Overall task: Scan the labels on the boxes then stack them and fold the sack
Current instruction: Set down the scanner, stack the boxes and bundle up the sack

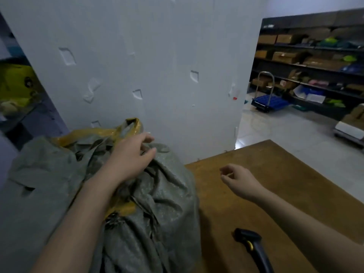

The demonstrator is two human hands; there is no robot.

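As no boxes are out yet, scanning, stacking and folding all appear to remain. The bulging sack (167,194) stands against the table (285,170); the left hand (130,156) pinches a fold at its top. Right of the sack, the right hand (240,180) hangs loosely curled, empty, and the scanner (252,245) lies untouched.
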